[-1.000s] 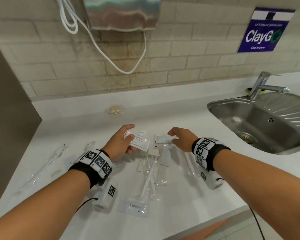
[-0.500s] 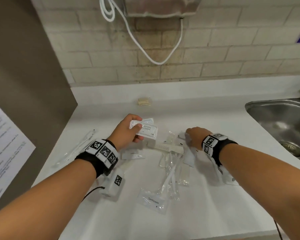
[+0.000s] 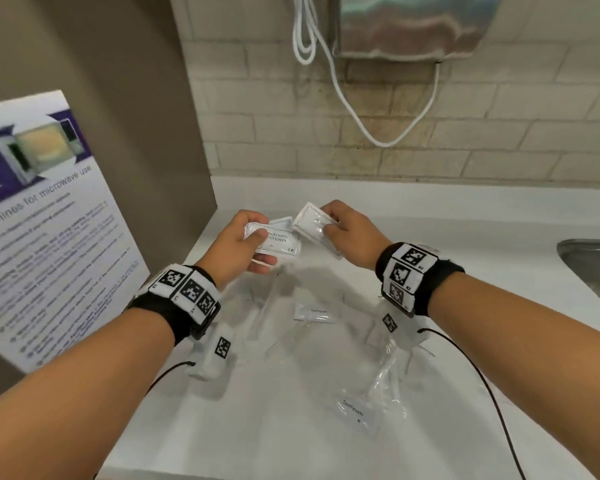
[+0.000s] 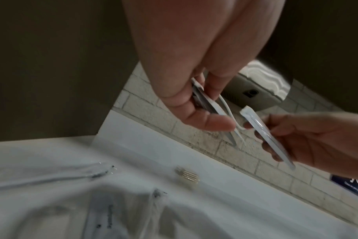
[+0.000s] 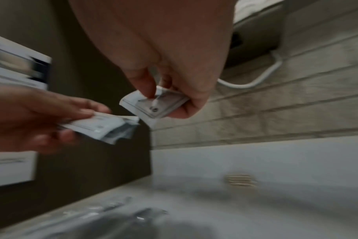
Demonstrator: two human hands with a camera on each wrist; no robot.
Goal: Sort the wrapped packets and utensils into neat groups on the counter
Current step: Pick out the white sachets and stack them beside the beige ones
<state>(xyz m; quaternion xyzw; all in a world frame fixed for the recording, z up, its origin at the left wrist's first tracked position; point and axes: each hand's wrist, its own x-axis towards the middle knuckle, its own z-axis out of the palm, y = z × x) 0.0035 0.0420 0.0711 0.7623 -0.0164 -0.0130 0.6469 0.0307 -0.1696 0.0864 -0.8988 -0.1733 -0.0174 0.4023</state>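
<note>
My left hand (image 3: 253,244) holds a small stack of white shampoo sachets (image 3: 279,240) above the counter, thumb on top; the left wrist view shows the stack (image 4: 206,103) edge-on between thumb and fingers. My right hand (image 3: 340,230) pinches one more white sachet (image 3: 314,225) just right of the stack, its corner almost touching it; in the right wrist view that sachet (image 5: 153,105) sits next to the stack (image 5: 104,127). Below lie toothpaste packets (image 3: 355,412) (image 3: 314,315) and clear-wrapped utensils (image 3: 390,372) on the white counter (image 3: 291,445).
A brown side wall with a microwave notice (image 3: 42,216) stands at the left. A metal dispenser (image 3: 413,26) with a white cable (image 3: 378,133) hangs on the brick wall. The sink edge (image 3: 593,258) is at the far right. A small tan packet (image 4: 187,177) lies near the back.
My right hand has picked a sachet off the counter and raised it beside the left hand's stack. Both hands rose and came together; the view swung left.
</note>
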